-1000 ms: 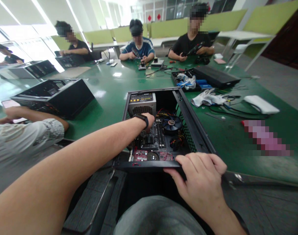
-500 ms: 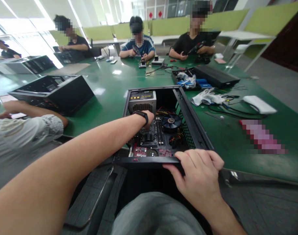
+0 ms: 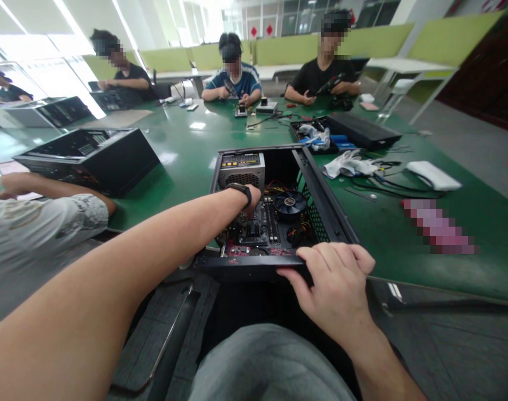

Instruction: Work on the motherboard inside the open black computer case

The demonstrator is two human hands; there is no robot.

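Observation:
An open black computer case lies in front of me at the table's edge. Inside are a power supply, a round black cooling fan, a dark motherboard and, near the front, a red circuit board. My left hand reaches down into the case beside the power supply, over the motherboard. Its fingers are mostly hidden, so what they touch cannot be made out. My right hand is closed around the near edge of the case, thumb below and fingers on top.
White work gloves, cables and a white box lie on the green table to the right. Behind them is an open black tray. Another computer case stands left, near a person's arm. Several people sit across.
The view has shifted slightly, and the near edge of the case appears a little higher. My left hand stays inside the case; my right hand keeps its grip on the edge.

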